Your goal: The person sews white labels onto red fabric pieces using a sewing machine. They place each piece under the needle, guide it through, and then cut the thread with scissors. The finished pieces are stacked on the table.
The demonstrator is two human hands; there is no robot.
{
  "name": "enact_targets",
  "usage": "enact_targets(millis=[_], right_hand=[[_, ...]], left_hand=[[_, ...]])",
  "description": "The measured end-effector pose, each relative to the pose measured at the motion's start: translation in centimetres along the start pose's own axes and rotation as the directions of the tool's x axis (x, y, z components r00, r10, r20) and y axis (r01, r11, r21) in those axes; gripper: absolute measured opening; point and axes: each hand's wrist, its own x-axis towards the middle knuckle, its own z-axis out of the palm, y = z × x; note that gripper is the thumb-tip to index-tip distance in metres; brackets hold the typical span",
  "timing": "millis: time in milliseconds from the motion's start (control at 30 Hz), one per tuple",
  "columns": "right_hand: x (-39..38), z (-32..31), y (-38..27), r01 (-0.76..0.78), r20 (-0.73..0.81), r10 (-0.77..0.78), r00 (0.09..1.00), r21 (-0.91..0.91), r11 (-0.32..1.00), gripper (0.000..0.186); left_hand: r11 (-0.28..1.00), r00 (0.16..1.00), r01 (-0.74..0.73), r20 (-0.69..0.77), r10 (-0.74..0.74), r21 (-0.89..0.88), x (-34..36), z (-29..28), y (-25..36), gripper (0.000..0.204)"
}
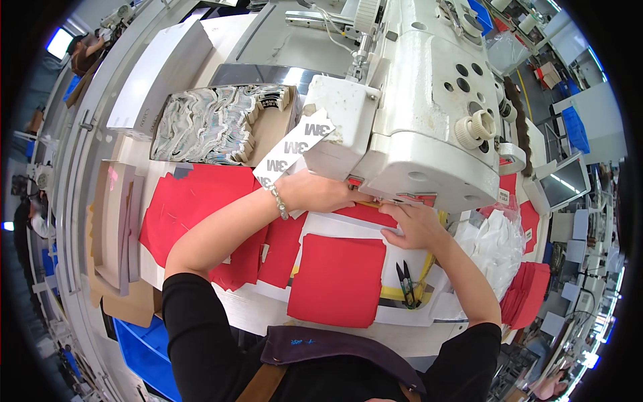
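Under the head of a large white sewing machine (429,127) lies a small red fabric piece (367,214). From the left, my left hand (311,192) reaches in with bent fingers closed at its far edge; the machine partly hides the fingertips. On the piece's right end rest the fingertips of my right hand (416,224), its thumb spread apart from them. The needle area cannot be seen. Nearer to me, a stack of square red fabric pieces (337,280) lies on the table, with black thread snips (406,285) to its right.
A strip of white printed tape (295,151) hangs off the machine. Left of it stand a carton of folded labels (207,127), a long white box (161,77) and an empty carton (114,228). Red fabric (201,211) spreads beside my left forearm; crumpled white material (492,251) lies right.
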Motion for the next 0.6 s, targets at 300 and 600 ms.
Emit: enact_targets(millis=[300, 600], right_hand=[[0.0, 0.4, 0.5, 0.026, -0.007, -0.026, 1.0, -0.001, 1.0, 0.034], [0.3, 0.6, 0.9, 0.12, -0.081, -0.118, 0.99, 0.027, 0.992, 0.03]], left_hand=[[0.994, 0.998, 0.04, 0.036, -0.044, 0.105, -0.7, -1.8, 0.8, 0.022], [0.992, 0.992, 0.124, -0.005, -0.123, 0.033, -0.9, -2.0, 1.6, 0.026]])
